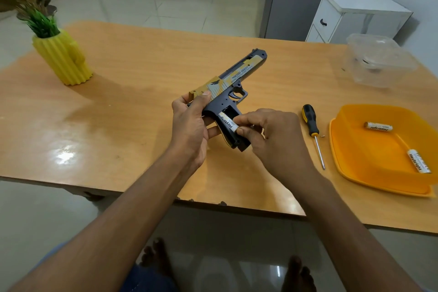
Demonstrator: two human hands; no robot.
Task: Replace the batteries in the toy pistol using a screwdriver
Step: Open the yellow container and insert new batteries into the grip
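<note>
While the left hand grips the toy pistol from behind above the tabletop | right hand pinches a battery at the open grip compartment | screwdriver lies beside.

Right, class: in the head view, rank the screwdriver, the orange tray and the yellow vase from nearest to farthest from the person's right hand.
From the right hand:
1. Screwdriver, just to its right on the table.
2. Orange tray, further right, beyond the screwdriver.
3. Yellow vase, far left.
</note>
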